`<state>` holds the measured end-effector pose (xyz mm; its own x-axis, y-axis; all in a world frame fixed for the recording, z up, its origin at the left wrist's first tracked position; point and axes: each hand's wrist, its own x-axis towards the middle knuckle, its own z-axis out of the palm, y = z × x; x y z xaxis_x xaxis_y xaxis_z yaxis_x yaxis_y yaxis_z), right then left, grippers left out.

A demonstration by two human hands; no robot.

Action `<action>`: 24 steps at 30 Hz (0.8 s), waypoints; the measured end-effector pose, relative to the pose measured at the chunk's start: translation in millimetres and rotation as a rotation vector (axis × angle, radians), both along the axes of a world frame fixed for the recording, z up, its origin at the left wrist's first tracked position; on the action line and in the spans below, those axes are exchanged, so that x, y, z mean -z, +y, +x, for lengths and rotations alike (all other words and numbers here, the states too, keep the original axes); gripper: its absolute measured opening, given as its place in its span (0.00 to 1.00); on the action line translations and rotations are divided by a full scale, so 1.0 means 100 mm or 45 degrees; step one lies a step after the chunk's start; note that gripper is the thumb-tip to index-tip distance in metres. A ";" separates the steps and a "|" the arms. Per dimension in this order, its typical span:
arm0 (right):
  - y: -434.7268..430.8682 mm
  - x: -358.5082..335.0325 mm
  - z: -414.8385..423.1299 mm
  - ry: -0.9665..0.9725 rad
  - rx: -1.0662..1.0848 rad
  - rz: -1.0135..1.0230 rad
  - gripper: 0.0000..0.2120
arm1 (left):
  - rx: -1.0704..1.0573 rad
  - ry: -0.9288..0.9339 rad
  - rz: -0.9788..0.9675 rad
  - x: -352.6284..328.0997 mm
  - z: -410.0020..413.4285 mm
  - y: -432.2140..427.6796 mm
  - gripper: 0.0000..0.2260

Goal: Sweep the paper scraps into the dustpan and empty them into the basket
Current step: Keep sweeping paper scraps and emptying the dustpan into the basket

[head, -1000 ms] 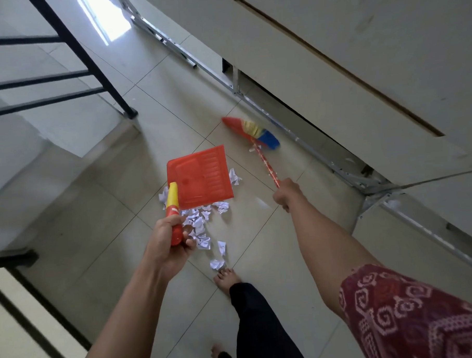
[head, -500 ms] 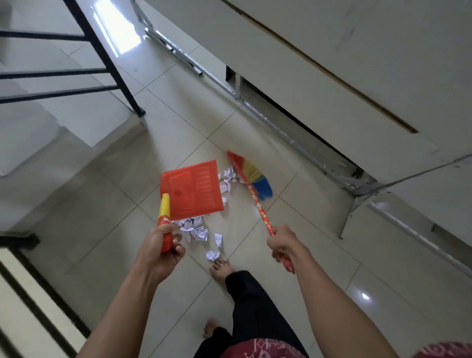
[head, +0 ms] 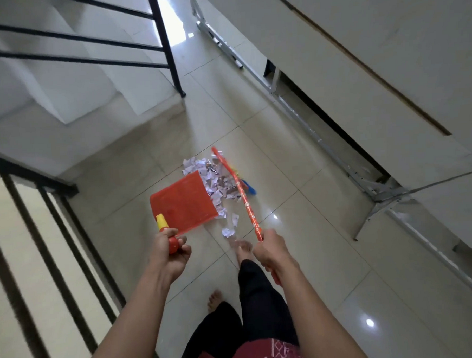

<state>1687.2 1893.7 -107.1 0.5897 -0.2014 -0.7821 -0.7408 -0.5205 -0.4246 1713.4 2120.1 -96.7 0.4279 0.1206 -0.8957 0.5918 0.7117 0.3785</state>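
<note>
Standing over a pale tiled floor [head: 300,257], a person holds one tool in each hand. Left hand [head: 169,249]: fingers curled tight round the red-and-yellow grip of one flat red plastic dustpan [head: 183,204]. Right hand [head: 270,250]: fist wrapped round the thin red patterned stick of one small broom with multicoloured bristles [head: 243,188].

Key relation: white crumpled paper scraps [head: 216,179] lie heaped between pan and broom, touching the pan's right edge and just left of the broom stick. Stick's long axis runs away from the right hand, up the view. Judgement: next stroke goes leftward, bristles toward pan.

Count: scraps too many and too bunched to number; three or so strays lie nearer the bare foot [head: 242,246]. No basket in view
</note>
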 end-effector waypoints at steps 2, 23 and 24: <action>0.08 0.04 0.03 -0.021 -0.032 -0.081 0.13 | -0.097 0.006 -0.034 0.07 -0.12 0.11 0.08; 0.52 0.26 2.49 -0.088 -1.079 -0.449 0.35 | -0.541 0.312 -0.115 0.70 0.28 0.48 0.07; 0.56 0.30 2.64 -0.066 -1.109 -0.447 0.32 | -0.539 0.344 -0.109 0.74 0.31 0.50 0.06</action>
<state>1951.3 1949.6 -136.9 0.6758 0.1079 -0.7291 -0.0148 -0.9870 -0.1598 1744.0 2169.9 -170.6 0.1093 0.1548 -0.9819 0.3138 0.9319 0.1818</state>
